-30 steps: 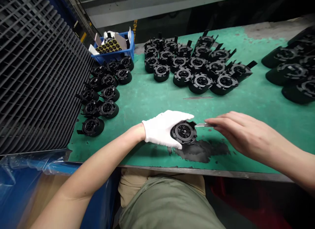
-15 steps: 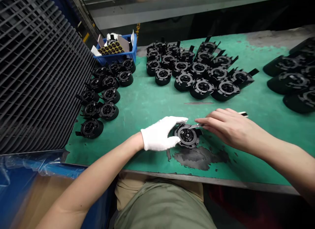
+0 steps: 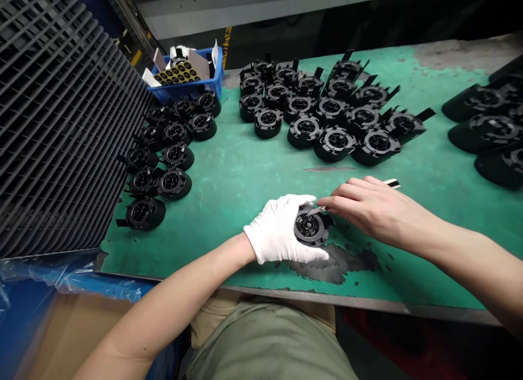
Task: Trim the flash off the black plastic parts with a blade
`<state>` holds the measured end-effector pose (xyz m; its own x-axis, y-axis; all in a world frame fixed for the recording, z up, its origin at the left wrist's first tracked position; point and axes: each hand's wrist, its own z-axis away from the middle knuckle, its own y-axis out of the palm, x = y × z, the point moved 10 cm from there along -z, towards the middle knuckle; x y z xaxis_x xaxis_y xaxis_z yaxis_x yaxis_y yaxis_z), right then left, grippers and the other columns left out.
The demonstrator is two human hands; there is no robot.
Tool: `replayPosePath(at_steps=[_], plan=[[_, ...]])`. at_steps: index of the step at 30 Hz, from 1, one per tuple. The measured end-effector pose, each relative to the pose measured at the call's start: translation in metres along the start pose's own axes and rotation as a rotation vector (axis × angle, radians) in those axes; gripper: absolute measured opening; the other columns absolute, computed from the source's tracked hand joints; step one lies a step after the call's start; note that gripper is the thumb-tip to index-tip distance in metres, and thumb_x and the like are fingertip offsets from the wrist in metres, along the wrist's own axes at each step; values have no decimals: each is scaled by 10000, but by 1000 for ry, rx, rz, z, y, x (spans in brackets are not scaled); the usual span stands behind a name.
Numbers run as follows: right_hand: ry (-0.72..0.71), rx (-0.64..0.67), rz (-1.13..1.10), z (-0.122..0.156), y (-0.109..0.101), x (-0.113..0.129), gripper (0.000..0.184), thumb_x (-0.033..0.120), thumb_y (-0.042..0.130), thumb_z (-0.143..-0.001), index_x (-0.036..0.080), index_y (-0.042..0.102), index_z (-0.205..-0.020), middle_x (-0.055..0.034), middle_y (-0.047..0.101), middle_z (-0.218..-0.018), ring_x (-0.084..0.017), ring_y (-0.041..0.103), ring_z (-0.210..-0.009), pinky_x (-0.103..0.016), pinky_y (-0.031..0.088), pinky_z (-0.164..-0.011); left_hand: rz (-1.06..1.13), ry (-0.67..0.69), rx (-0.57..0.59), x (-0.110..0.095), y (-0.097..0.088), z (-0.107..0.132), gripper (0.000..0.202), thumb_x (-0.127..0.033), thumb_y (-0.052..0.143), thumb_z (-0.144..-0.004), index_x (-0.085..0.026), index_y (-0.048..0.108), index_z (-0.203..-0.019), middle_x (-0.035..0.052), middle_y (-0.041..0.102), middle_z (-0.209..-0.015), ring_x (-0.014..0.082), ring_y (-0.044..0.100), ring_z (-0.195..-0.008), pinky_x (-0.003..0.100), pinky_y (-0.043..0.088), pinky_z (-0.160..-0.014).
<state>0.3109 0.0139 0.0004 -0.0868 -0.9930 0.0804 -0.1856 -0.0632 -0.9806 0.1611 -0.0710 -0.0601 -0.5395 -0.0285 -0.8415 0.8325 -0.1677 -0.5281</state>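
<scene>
My left hand (image 3: 286, 230), in a white glove, is curved around a round black plastic part (image 3: 311, 227) on the green mat, thumb and fingers against its rim. The part has a flat outer ring and a recessed centre with ribs and small holes. My bare right hand (image 3: 363, 205) holds a slim knife (image 3: 314, 211); its thin metal blade lies over the upper edge of the part. The pale handle end with a dark stripe sticks out behind the knuckles. Most of the handle is hidden inside that hand.
Similar black parts stand in groups at the left (image 3: 175, 181), middle (image 3: 337, 143) and right (image 3: 486, 132). A blue bin (image 3: 208, 85) with gold-and-black sticker sheets sits at the back left. Grey ribbed racks (image 3: 61, 124) rise at the left. A worn dark patch (image 3: 347, 265) marks the mat (image 3: 245, 178).
My left hand has shifted right and wrapped further round the black part, its thumb now along the near side. My right hand has moved slightly left with the knife, and the view has shifted a little.
</scene>
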Motion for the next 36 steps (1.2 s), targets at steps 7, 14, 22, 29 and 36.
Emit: replayPosePath(at_steps=[7, 14, 22, 29, 36], plan=[[-68, -24, -68, -9, -5, -3, 297, 308, 588, -1339, 269, 875, -1400, -46, 780, -1012, -232, 610, -894, -409, 403, -832, 93, 50, 138, -6, -6, 2, 1286, -623, 1114, -783, -235, 558, -1876, 234, 723, -1904, 548, 712, -1784, 741, 557, -1550], [-67, -73, -171, 2, -10, 3, 259, 272, 643, -1307, 285, 878, -1415, -39, 784, -1023, -224, 628, -879, -384, 425, -841, 106, 157, 278, -14, -9, 8, 1203, -457, 957, -835, -243, 510, -1931, 233, 677, -1961, 549, 697, -1804, 738, 595, -1511], [-105, -80, -51, 1, -7, 16, 225, 231, 664, -1292, 268, 859, -1397, -28, 778, -995, -231, 592, -886, -405, 378, -823, 65, 146, 225, -16, -8, 10, 1185, -379, 926, -795, -269, 531, -1906, 231, 698, -1891, 562, 705, -1761, 778, 575, -1512], [-138, -42, 1, 1, -8, 19, 352, 153, 540, -1300, 267, 843, -1436, -50, 800, -1019, -241, 597, -889, -420, 362, -812, 27, 196, 210, -28, -13, 10, 695, -330, 928, -810, -293, 779, -1489, 154, 808, -1521, 538, 761, -1595, 750, 639, -1441], [-117, -32, 1, 2, -11, 24, 336, 129, 546, -1292, 258, 833, -1410, -47, 816, -1016, -240, 595, -878, -434, 336, -803, 6, 201, 189, -22, -9, 11, 628, -322, 937, -785, -285, 730, -1377, 166, 781, -1432, 511, 773, -1479, 742, 664, -1382]])
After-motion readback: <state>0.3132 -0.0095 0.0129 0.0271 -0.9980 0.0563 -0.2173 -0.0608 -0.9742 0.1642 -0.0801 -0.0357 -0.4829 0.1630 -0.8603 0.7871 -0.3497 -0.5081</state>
